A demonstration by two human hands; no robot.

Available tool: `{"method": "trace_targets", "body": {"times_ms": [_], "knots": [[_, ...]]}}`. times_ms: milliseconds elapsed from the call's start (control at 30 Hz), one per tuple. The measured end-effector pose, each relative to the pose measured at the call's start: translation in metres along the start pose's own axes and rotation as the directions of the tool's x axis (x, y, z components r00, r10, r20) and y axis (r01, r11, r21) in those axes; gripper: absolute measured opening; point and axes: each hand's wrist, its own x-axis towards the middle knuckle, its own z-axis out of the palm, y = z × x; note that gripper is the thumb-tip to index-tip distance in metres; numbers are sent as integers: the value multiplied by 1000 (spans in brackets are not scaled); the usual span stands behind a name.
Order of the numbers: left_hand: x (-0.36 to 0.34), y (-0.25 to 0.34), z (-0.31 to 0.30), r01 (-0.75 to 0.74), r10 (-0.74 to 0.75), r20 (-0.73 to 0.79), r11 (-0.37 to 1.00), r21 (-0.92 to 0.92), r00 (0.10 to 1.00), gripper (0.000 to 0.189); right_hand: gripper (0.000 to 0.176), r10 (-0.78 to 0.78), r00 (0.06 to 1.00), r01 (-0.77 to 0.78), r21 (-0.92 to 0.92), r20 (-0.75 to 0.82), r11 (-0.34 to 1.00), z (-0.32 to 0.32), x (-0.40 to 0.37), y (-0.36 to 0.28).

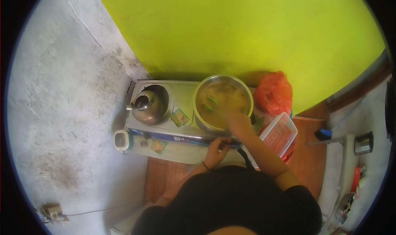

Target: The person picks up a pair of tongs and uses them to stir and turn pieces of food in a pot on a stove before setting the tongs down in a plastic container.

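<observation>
A large metal pot (196,111) with yellowish, cloudy liquid and pale pieces stands on the right side of the two-burner gas stove (190,88). Green bits (211,101) show at the surface of the liquid. My right hand (237,121) reaches over the pot's near right rim, its fingers smeared by motion. My left hand (218,149) is at the stove's front panel, fingers closed around the place of the right knob, which they cover. A metal kettle (152,111) sits on the left burner. Between kettle and pot lies a green seasoning packet (179,117).
A red plastic bag (274,92) stands right of the pot, with a clear plastic container (281,134) nearer me. Another packet (158,146) and a white-and-teal container (122,140) are along the front ledge. A yellow-green wall (243,29) rises behind; a grey wall (70,95) bounds the left.
</observation>
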Motion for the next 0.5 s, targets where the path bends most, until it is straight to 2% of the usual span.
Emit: {"method": "trace_targets", "body": {"times_ms": [167, 267, 367, 467, 500], "knots": [[-1, 3, 0, 21, -22, -22, 1000, -16, 1000, 25, 30, 66, 998, -66, 5, 10, 998, 12, 5, 7], [-2, 4, -1, 7, -8, -23, 1000, -19, 1000, 25, 31, 11, 996, -16, 62, 89, 998, -10, 4, 4], [-2, -1, -1, -5, 5, -27, 1000, -12, 1000, 26, 32, -44, 999, 44, 54, -3, 998, -14, -1, 14], [-3, 1, -2, 4, -4, -5, 1000, -2, 1000, 28, 33, 34, 998, -33, -6, 52, 999, -33, -3, 16], [-3, 2, -2, 7, -7, -9, 1000, -8, 1000, 27, 34, 30, 998, -31, 31, 48, 999, -41, -4, 17]]}}
